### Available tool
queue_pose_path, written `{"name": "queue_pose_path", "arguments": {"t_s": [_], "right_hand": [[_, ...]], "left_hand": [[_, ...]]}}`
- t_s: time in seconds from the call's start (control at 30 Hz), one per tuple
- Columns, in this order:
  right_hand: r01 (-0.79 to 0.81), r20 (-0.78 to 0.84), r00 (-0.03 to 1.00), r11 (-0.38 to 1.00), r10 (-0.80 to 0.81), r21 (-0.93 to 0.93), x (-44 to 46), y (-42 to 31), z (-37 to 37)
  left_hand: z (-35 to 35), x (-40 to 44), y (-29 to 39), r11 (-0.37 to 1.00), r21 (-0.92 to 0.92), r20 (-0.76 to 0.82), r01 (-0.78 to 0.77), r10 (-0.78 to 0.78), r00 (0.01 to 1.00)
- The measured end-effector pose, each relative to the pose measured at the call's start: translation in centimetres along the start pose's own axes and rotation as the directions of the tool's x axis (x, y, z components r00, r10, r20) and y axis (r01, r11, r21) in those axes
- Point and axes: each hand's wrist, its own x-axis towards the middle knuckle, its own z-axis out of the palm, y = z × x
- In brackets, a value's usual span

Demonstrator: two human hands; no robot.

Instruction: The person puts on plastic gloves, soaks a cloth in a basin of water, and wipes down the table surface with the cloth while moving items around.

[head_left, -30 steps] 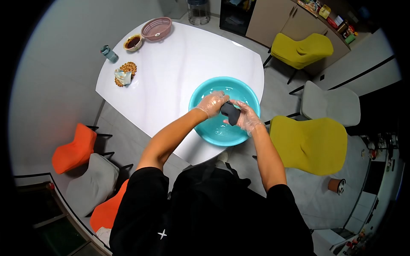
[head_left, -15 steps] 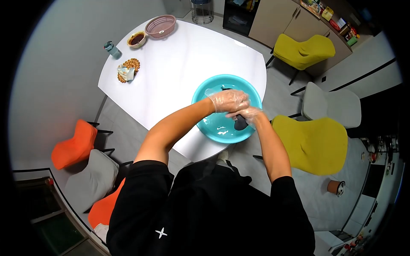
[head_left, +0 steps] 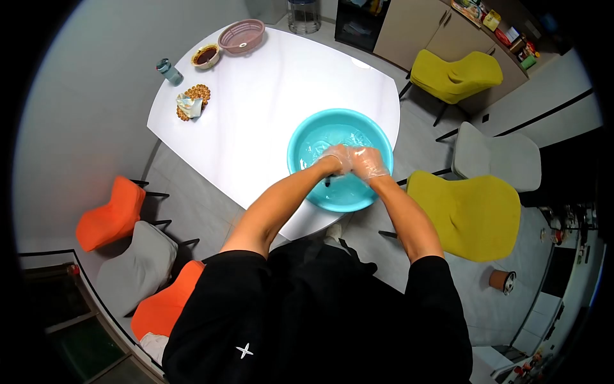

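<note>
A turquoise basin [head_left: 296, 137] with water in it stands at the near right end of the white table. Over the water, my left hand [head_left: 338, 159] and my right hand [head_left: 366, 162], both in clear plastic gloves, are pressed close together with fingers closed. Just below my left hand a small part of a dark cloth-like item [head_left: 328, 182] shows. Most of it is hidden by my hands, so how each hand grips it is not visible.
On the table's far left are a pink basket [head_left: 242, 36], a bowl of dark liquid [head_left: 205, 57], a bottle [head_left: 169, 72] and a beaded mat [head_left: 193, 102] with a crumpled packet. Yellow-green chairs [head_left: 464, 214] and a grey chair [head_left: 497, 157] stand right, orange and grey chairs left.
The dark item, earlier in plain view between my hands, is now mostly hidden. My hands have come together side by side, and the water is more rippled.
</note>
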Motion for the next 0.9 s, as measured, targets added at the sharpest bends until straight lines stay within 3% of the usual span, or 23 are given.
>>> {"name": "queue_pose_path", "arguments": {"t_s": [0.03, 0.07, 0.13, 0.17, 0.2, 0.3, 0.37, 0.43, 0.47, 0.57, 0.67, 0.7, 0.73, 0.77, 0.83, 0.9], "right_hand": [[0.083, -0.006, 0.996, 0.993, -0.084, -0.080, 0.1, 1.0, 0.9], [0.165, -0.002, 0.986, 0.973, -0.167, -0.160, 0.2, 1.9, 1.8], [0.361, -0.076, 0.924, 0.920, -0.375, -0.156, 0.2, 1.9, 0.8], [0.451, -0.113, 0.875, 0.878, -0.470, -0.159, 0.1, 1.9, 0.1], [0.488, -0.128, 0.848, 0.851, -0.515, -0.191, 0.3, 1.9, -0.3], [0.568, -0.191, 0.755, 0.771, -0.627, -0.287, 0.8, 1.6, -1.2], [0.578, -0.270, 0.688, 0.734, -0.673, -0.356, 1.2, 1.6, -1.9], [0.437, -0.320, 0.795, 0.852, -0.516, -0.289, 1.3, 1.5, -3.4], [0.362, -0.339, 0.835, 0.897, -0.433, -0.255, 1.3, 1.6, -3.8], [0.184, -0.383, 0.909, 0.983, -0.167, 0.009, 0.6, 2.0, -3.5], [-0.044, -0.227, 0.966, 0.948, 0.120, 0.314, 0.0, 2.8, -2.6], [0.010, -0.277, 0.958, 0.961, 0.070, 0.277, -0.4, 3.0, -2.2], [0.062, -0.326, 0.945, 0.970, 0.019, 0.235, -0.8, 3.2, -1.9], [0.114, -0.372, 0.927, 0.975, -0.036, 0.190, -1.1, 3.4, -1.6], [0.216, -0.506, 0.849, 0.974, -0.150, 0.074, -1.3, 2.8, -1.5], [0.271, -0.586, 0.775, 0.962, -0.235, -0.027, -1.2, 1.4, -1.4]], "left_hand": [[-0.2, -0.4, 0.3, 0.997, -0.041, 0.003, -0.060, 0.060, 0.998], [-0.5, -1.0, 0.2, 0.946, -0.323, 0.145, 0.027, 0.021, 0.989], [2.1, 0.2, -2.2, 0.808, -0.574, 0.304, 0.133, 0.060, 0.951], [3.1, 0.5, -3.1, 0.713, -0.673, 0.375, 0.198, 0.099, 0.922], [2.7, -0.6, -2.9, 0.443, -0.803, 0.503, 0.399, 0.143, 0.852], [2.7, -1.3, -3.6, 0.162, -0.798, 0.600, 0.581, 0.314, 0.736], [2.2, -1.6, -3.5, 0.038, -0.814, 0.556, 0.580, 0.342, 0.758], [1.2, -2.4, -2.8, -0.034, -0.844, 0.494, 0.535, 0.338, 0.801], [1.3, -2.2, -3.0, -0.055, -0.844, 0.493, 0.533, 0.311, 0.813], [0.8, -2.3, -2.7, 0.107, -0.909, 0.415, 0.402, 0.146, 0.898], [1.1, -1.5, -4.2, 0.412, -0.876, 0.302, 0.250, 0.065, 0.951], [0.9, -1.5, -4.5, 0.495, -0.842, 0.264, 0.215, 0.030, 0.964], [-0.3, -2.0, -4.3, 0.530, -0.822, 0.306, 0.210, 0.098, 0.947], [-1.5, -2.6, -4.1, 0.481, -0.786, 0.472, 0.388, 0.060, 0.880], [-2.6, -2.6, -4.9, 0.369, -0.790, 0.580, 0.489, 0.194, 0.791], [-2.6, -2.1, -4.5, 0.399, -0.775, 0.620, 0.491, 0.324, 0.715]]}}
